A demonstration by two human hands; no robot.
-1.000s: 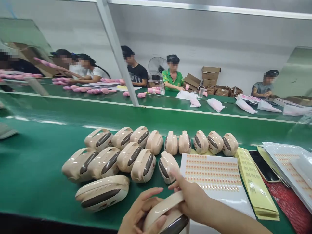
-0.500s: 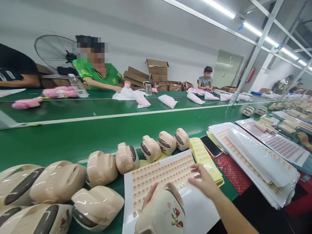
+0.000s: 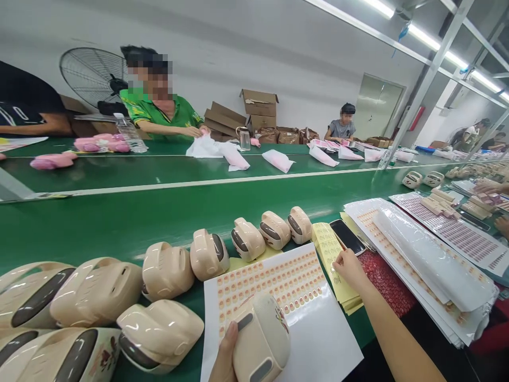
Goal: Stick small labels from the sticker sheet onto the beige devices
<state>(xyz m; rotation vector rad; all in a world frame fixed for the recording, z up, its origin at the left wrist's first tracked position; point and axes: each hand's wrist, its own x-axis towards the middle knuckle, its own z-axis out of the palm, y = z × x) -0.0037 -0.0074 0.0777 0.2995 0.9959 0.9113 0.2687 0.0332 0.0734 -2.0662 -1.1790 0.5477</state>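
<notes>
My left hand [image 3: 225, 350] is closed around the side of a beige plastic housing [image 3: 260, 339] with rounded corners, grey oval insets and a small red printed figure. The housing is held tilted over a white sheet of small orange stickers [image 3: 270, 276], part of which it hides. Over the edge of a stack of yellow label sheets [image 3: 332, 260], my right hand [image 3: 350, 269] has its fingers pinched together. Whatever lies between those fingertips is too small to make out.
Several similar beige housings [image 3: 167, 270] line the green table [image 3: 119, 220] on the left and behind the sheet. To the right lie a phone [image 3: 348, 237], red bubble wrap [image 3: 384, 281] and stacked sheets in plastic [image 3: 421, 254]. Across the table, people handle pink items.
My right hand has moved right, from the orange stickers to the yellow labels. My left hand has turned the housing, so its printed figure now faces right and a plain side shows.
</notes>
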